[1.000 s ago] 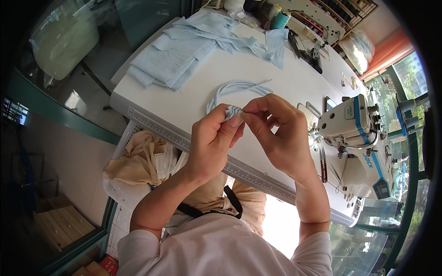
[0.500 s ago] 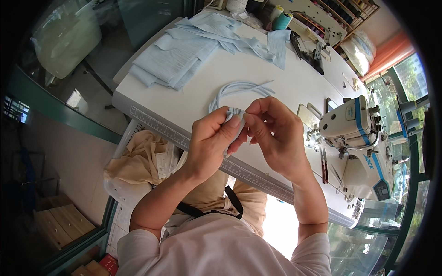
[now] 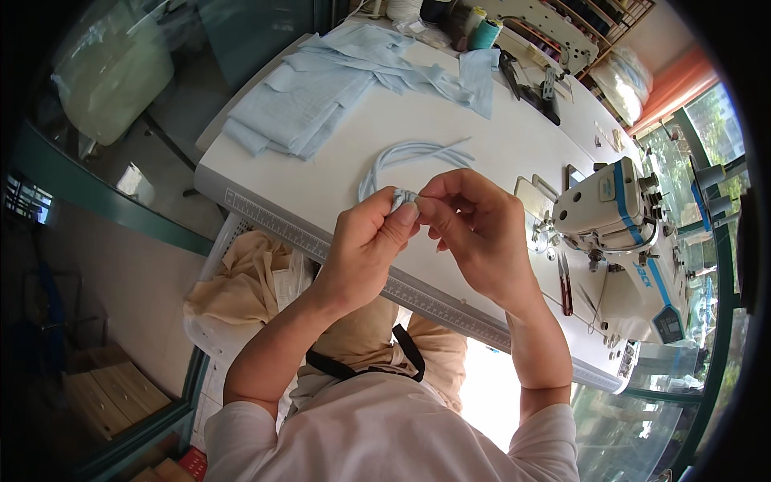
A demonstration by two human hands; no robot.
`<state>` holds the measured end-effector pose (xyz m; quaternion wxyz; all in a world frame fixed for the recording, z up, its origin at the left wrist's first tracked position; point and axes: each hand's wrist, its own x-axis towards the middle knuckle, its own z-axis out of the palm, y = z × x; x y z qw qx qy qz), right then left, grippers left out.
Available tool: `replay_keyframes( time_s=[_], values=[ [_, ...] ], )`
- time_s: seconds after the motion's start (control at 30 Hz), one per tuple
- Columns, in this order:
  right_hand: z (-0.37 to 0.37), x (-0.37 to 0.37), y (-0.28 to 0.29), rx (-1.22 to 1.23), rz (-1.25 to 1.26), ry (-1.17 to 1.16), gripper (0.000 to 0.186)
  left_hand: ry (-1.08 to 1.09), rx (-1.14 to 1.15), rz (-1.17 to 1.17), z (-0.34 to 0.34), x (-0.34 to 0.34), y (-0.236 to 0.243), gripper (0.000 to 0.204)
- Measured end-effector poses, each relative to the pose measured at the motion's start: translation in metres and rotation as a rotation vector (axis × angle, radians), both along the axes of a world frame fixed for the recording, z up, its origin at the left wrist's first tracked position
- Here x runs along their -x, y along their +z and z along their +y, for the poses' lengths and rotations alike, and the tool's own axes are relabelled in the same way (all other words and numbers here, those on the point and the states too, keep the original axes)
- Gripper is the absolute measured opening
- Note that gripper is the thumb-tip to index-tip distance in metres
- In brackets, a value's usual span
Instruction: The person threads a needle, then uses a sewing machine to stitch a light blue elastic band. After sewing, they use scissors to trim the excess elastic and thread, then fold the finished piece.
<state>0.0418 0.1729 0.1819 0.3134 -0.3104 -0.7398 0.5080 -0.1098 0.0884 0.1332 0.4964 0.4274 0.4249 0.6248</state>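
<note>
Between my two hands is a light blue fabric strip (image 3: 403, 195), bunched into small gathers at its upper end. My left hand (image 3: 371, 237) grips it between thumb and bent forefinger. Thumb and forefinger of my right hand (image 3: 474, 229) pinch the strip's right end, the other fingers curled below. Just beyond my hands, narrow light blue fabric cords (image 3: 414, 151) lie in a loose curve on the white table (image 3: 329, 181). Most of the held piece is hidden by my fingers.
Light blue cloth pieces (image 3: 301, 100) lie stacked at the far left. On the right stands a white sewing machine (image 3: 610, 205), with red-handled snips (image 3: 566, 287) and tweezers (image 3: 593, 305) beside it. A ruler strip (image 3: 277, 229) edges the table. Beige cloth (image 3: 241, 277) fills a basket at left.
The fabric has been drawn up into tighter gathers, and the part that hung below my left thumb no longer shows. My hands stay in nearly the same place.
</note>
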Motion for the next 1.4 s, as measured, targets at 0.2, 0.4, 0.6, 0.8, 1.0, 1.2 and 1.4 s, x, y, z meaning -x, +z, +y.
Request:
replay_keyframes(
  time_s=[0.2, 0.4, 0.6, 0.8, 1.0, 1.2, 1.4],
  values=[
    [0.005, -0.005, -0.001, 0.035, 0.072, 0.03, 0.008, -0.091, 0.123, -0.114, -0.001, 0.005, 0.01, 0.026],
    [0.009, -0.003, 0.002, -0.281, 0.179, 0.108, 0.009, -0.174, 0.066, -0.12, 0.0, 0.002, 0.016, 0.027],
    [0.008, -0.008, 0.012, -0.397, 0.053, 0.087, 0.009, -0.141, 0.078, 0.108, 0.002, -0.001, 0.02, 0.023],
    [0.009, -0.012, 0.015, -0.388, 0.018, 0.097, 0.007, -0.17, 0.091, 0.125, 0.003, -0.003, 0.024, 0.021],
    [0.012, -0.014, 0.01, -0.17, 0.095, 0.104, 0.01, -0.181, 0.116, -0.047, 0.004, -0.004, 0.017, 0.023],
    [0.014, -0.028, 0.006, 0.059, 0.133, 0.061, 0.017, -0.226, 0.134, -0.055, 0.005, 0.008, 0.024, 0.025],
    [0.01, -0.026, 0.002, -0.018, 0.042, 0.053, 0.019, -0.12, 0.117, 0.06, 0.004, -0.001, 0.027, 0.028]
  ],
)
